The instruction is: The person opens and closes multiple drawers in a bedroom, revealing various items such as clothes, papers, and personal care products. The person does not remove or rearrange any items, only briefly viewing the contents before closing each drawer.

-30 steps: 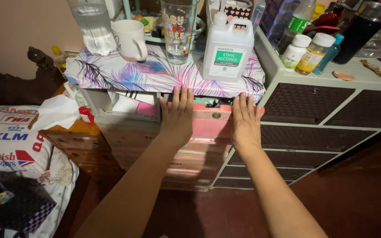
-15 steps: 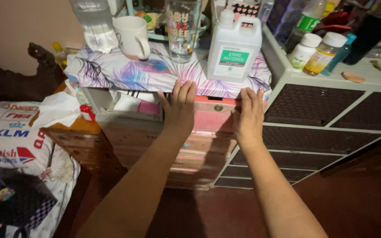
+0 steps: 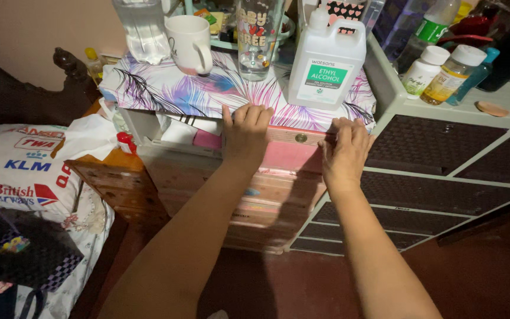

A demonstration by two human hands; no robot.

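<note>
We see both hands, left hand (image 3: 244, 134) and right hand (image 3: 345, 152), hiding the pink drawer's (image 3: 290, 155) top edge, fingers curled over it; it runs sideways, front facing us.

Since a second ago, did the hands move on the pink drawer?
Yes. Both hands, left hand and right hand, crept up the pink drawer front, fingers now curled at its top edge under the patterned cloth.

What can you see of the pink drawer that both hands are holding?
The pink drawer is the top one in a small chest of pale, worn drawers. Its front looks like painted wood or plastic; I cannot tell which. A small round brass-coloured fitting sits near its upper edge. It stands slightly pulled out under a top covered with feather-patterned cloth. The left hand curls its fingers over the upper edge; the right hand grips the edge too. A white jug stands just above.
</note>
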